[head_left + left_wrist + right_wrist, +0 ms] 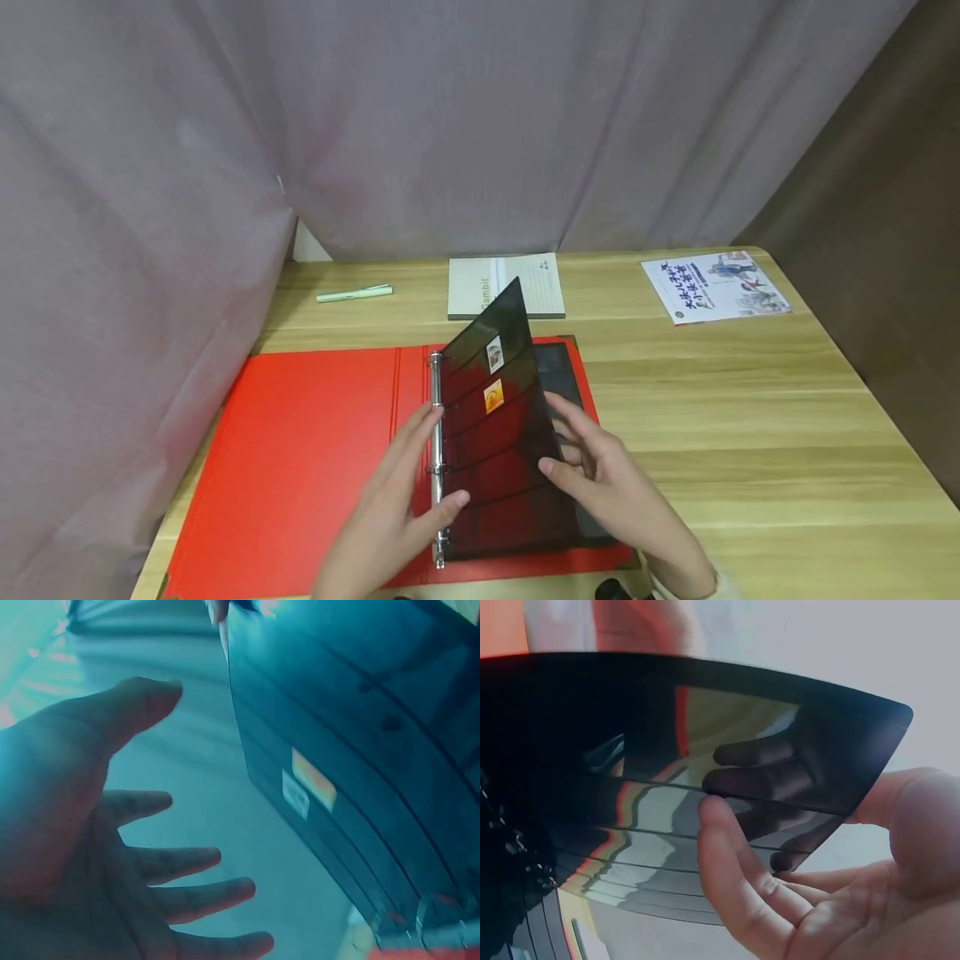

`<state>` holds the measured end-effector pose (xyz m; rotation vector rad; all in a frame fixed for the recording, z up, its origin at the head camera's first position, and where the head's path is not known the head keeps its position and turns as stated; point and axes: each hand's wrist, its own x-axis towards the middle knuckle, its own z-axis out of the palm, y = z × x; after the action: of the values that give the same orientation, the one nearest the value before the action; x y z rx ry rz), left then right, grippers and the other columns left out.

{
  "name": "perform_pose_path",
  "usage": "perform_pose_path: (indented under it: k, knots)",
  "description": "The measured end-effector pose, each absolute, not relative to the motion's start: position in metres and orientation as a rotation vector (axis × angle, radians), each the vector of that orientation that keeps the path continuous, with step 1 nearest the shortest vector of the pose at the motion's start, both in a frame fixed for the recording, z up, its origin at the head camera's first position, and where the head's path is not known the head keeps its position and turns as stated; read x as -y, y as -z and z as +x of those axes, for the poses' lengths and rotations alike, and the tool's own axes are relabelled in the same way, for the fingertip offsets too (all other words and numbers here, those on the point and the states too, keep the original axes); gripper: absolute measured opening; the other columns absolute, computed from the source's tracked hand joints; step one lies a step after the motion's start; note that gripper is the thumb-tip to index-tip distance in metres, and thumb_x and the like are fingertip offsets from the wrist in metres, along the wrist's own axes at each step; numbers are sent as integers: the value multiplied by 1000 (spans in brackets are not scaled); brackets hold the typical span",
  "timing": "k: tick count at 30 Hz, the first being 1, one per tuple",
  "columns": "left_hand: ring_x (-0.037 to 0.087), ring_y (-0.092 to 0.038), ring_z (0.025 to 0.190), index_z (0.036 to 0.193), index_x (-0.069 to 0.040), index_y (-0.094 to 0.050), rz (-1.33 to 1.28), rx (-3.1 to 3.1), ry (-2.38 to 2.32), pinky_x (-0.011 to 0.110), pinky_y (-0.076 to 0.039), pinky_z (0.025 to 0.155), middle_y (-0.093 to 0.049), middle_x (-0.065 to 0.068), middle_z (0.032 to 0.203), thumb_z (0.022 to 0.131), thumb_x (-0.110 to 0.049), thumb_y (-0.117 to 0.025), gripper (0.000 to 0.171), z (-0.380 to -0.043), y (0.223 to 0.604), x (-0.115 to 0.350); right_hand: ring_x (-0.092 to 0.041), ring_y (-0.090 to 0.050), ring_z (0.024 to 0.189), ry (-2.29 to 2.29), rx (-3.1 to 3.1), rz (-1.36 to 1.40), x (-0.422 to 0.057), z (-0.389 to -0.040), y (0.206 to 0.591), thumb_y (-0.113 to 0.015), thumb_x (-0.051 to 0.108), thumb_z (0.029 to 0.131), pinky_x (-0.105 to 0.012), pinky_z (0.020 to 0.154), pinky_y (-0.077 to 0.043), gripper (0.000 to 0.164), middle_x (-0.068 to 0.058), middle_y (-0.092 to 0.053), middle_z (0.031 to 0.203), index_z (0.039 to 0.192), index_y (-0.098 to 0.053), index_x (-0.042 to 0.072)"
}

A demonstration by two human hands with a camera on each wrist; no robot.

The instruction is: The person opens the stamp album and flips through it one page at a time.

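Note:
A red ring binder [300,450] lies spread wide on the table. One black stamp page [510,475] stands raised and tilted from its metal ring bar [437,450], with a grey-white stamp [495,354] and an orange stamp [493,396] in its strips. My right hand [615,475] pinches the page's free edge, thumb on the stamp side and fingers behind; the right wrist view shows those fingers [742,889] against the back. Beside the rings, my left hand [397,500] is spread with nothing in it. Under the raised page, more black page [555,367] shows on the right cover.
Behind the binder lies a cream notebook [536,279], partly overlapped by the page. A pale green pen [355,293] is at the back left, and a white illustrated booklet [716,287] at the back right. Grey curtain [450,125] hangs along the table's far edge.

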<state>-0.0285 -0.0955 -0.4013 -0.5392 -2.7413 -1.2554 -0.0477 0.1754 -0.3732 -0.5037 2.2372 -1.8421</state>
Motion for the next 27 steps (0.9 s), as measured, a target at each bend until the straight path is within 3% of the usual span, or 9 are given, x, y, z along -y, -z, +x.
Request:
perform_pose_path:
  k: [6,12,16,19,23,27]
  knots:
    - [26,-35,145,161,-35,-23,-725,2704,1278,59,-49,97,-20,-4,166,88,-46,-77,92,-24,382,74,-28,-66,115,1862,-2165,-483,-165,-48,371,-63,8,100,-32,86,-57,64,-28,-48,145,155,-32,0]
    - [28,-40,139,162,-25,-23,-929,2627,1234,50,-56,87,-18,0,167,89,-57,-71,92,-22,377,59,-32,-67,106,1869,-2142,-479,-158,-46,371,-60,13,102,-36,80,-59,57,-25,-46,146,153,-37,3]
    - [28,-44,135,162,-23,-25,-985,2580,1197,47,-57,85,-18,3,167,89,-61,-68,92,-20,377,56,-23,-68,96,1821,-2205,-630,-155,-45,374,-55,12,105,-35,80,-59,51,-16,-62,121,152,-39,4]
    - [27,-42,138,162,-26,-25,-969,2591,1192,48,-56,88,-18,1,167,89,-60,-69,91,-18,376,55,-18,-67,94,1791,-2233,-744,-153,-43,376,-50,10,106,-34,81,-58,48,-9,-67,108,153,-39,4]
    - [24,-37,142,161,-30,-26,-907,2631,1171,51,-55,89,-18,-2,167,91,-57,-69,87,-12,374,56,-18,-66,99,1746,-2219,-728,-151,-40,375,-47,14,108,-34,84,-57,49,-10,-61,128,155,-37,8]
    - [23,-46,135,159,-26,-33,-871,2620,1122,46,-57,84,-22,0,166,91,-50,-72,82,-8,372,60,-19,-67,105,1690,-2177,-700,-149,-38,372,-45,17,108,-35,89,-56,50,-14,-54,141,157,-36,13]
